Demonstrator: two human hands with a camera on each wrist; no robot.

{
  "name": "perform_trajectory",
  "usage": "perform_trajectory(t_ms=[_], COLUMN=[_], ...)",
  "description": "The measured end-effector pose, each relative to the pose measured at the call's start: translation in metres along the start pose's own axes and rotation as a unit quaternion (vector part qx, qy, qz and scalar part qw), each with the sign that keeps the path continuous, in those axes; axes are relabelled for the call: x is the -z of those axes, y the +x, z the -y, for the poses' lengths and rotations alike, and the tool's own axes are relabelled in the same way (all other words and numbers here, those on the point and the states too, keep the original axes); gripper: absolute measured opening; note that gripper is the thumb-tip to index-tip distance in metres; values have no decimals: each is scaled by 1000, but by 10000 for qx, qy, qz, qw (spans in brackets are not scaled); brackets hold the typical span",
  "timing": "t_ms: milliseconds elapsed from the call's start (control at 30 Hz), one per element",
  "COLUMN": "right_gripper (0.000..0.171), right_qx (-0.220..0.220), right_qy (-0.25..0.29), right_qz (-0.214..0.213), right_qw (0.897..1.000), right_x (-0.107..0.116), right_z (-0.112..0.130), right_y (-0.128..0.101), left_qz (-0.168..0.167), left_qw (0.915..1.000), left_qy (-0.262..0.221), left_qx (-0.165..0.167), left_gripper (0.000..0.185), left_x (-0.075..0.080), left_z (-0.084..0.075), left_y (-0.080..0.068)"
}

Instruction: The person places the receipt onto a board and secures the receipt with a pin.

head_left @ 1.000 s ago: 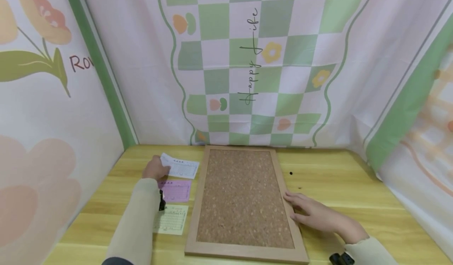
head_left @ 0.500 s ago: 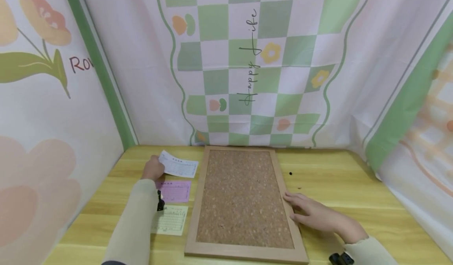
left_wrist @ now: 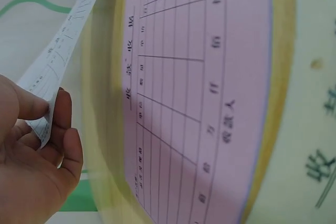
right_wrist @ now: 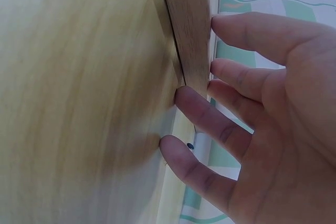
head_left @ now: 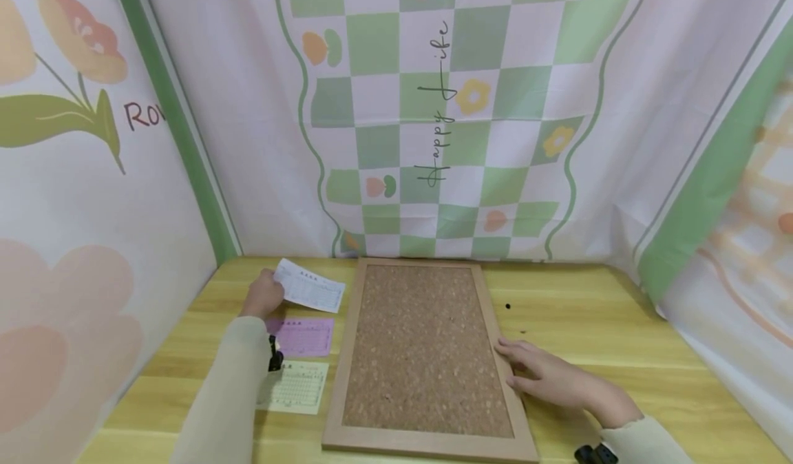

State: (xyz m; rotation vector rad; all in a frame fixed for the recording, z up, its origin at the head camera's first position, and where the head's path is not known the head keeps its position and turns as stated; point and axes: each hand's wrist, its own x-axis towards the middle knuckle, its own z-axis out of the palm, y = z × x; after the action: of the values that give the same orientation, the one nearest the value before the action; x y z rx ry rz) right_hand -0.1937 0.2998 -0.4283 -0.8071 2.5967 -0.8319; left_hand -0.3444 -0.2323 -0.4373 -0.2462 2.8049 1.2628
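Observation:
My left hand (head_left: pixel 263 293) pinches the left end of a white printed receipt slip (head_left: pixel 312 290) between thumb and fingers; in the left wrist view the slip (left_wrist: pixel 68 43) slants up from the fingertips. Below it on the table lie a pink receipt slip (head_left: pixel 305 336) and a pale yellow-green one (head_left: pixel 294 388), their left parts partly behind my arm. My right hand (head_left: pixel 551 374) rests against the right edge of a wood-framed cork board (head_left: pixel 430 347). In the right wrist view its fingers are spread, with several fingertips at the frame's side (right_wrist: pixel 191 30).
The cork board lies flat on the wood-grain table (head_left: pixel 576 299), its far end at the curtain (head_left: pixel 458 127). A small black dot-like thing (head_left: pixel 508 306) and a tiny dark speck (head_left: pixel 523 331) are on the table to the board's right. Printed cloth hangs on both sides.
The left hand has drawn slightly left with the white slip, and the slip's left end has risen and tilted more. The right hand has stayed at the board's edge.

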Motion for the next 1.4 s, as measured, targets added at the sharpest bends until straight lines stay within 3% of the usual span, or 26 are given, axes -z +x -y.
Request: perform_trajectory(t_ms=[267, 500, 800, 1133, 1400], right_gripper=[66, 65, 65, 65, 65], right_qx=[-20, 8, -25, -13, -86], right_qy=[-30, -9, 83, 33, 145], right_qz=[-45, -84, -54, -46, -14], right_qw=[10000, 10000, 9999, 10000, 9999], right_x=[0, 0, -1, -1, 0], right_z=[1, 3, 3, 2, 1], right_y=[0, -1, 0, -1, 1], left_qz=[-12, -6, -56, 72, 131], left_qw=[9998, 9994, 9995, 9969, 9950], left_qy=[-71, -321, -233, -632, -875], left_qx=[-201, -148, -209, -463, -457], left_gripper=[54, 55, 55, 58, 59], left_x=[5, 5, 7, 5, 2], left_z=[-4, -6, -7, -11, -16], left_y=[-7, -9, -9, -14, -17])
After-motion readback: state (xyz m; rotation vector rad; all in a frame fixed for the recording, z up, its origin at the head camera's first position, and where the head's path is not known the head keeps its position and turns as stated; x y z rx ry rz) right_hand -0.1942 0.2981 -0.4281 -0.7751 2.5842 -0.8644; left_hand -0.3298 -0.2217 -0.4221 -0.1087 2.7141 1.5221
